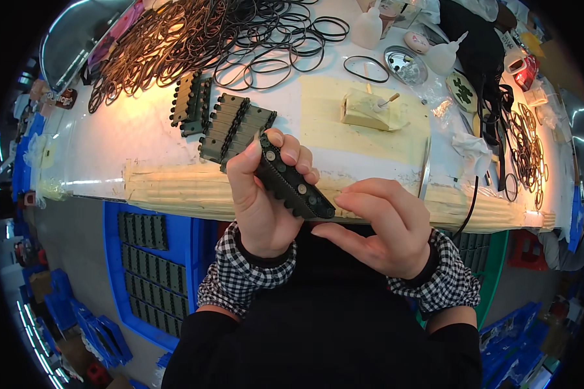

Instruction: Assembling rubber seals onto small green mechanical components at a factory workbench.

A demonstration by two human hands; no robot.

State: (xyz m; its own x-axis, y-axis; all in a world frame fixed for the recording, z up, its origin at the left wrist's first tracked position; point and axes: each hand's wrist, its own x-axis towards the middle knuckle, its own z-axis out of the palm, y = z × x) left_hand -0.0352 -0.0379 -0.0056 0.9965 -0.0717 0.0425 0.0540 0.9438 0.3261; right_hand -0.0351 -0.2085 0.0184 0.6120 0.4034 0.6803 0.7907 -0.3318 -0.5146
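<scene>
Looking at the head view: left hand (263, 194) is wrapped around a dark toothed strip (293, 183) with metal studs, fingers curled over its upper end, held tilted above the table edge (175, 191). Right hand (386, 223) is partly closed, thumb tip touching the strip's lower end, index finger stretched below it. More dark strips (230, 123) lie on the table beyond the hands, black rubber rings (194, 39) behind them. Blue tray (149, 266) of strips sits lower left, below the table.
</scene>
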